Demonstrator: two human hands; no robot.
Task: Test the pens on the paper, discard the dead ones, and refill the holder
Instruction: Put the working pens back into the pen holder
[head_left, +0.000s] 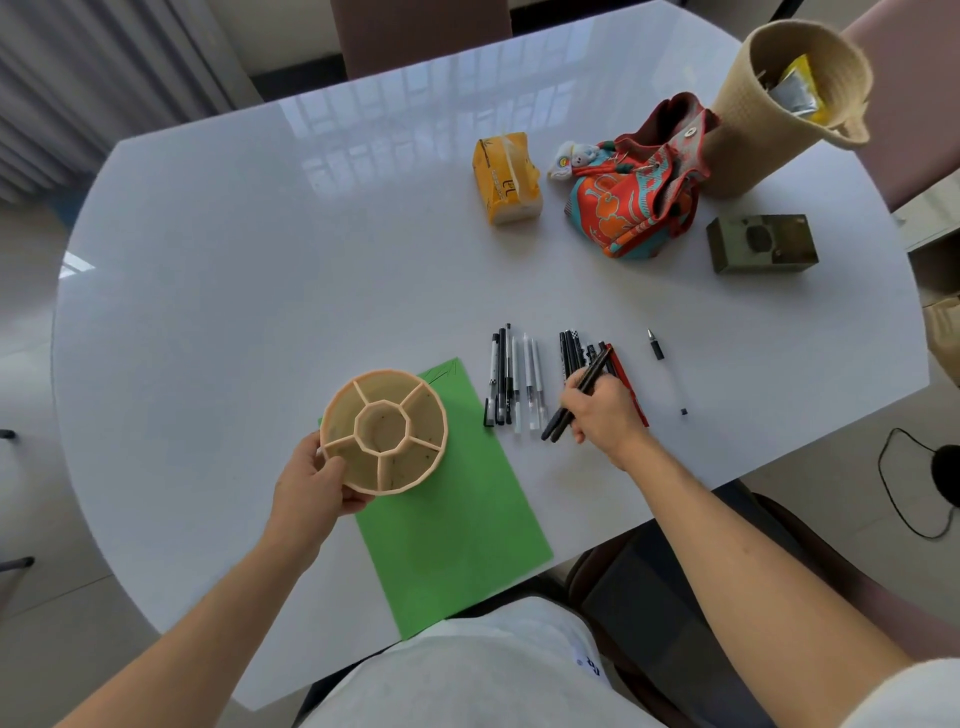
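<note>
Our left hand (317, 480) grips the empty holder (384, 431) over the green paper (457, 530). Our right hand (605, 413) holds two black pens (576, 397). The other pens (511, 382) lie sorted on the surface (260, 260). We think testing looks done; filling is just starting.

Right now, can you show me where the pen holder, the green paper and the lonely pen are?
pen holder (383, 429): head view, on the rim of its middle compartment.
green paper (457, 535): head view, on its bare middle.
lonely pen (657, 349): head view, on its dark grip near the tip.
</note>
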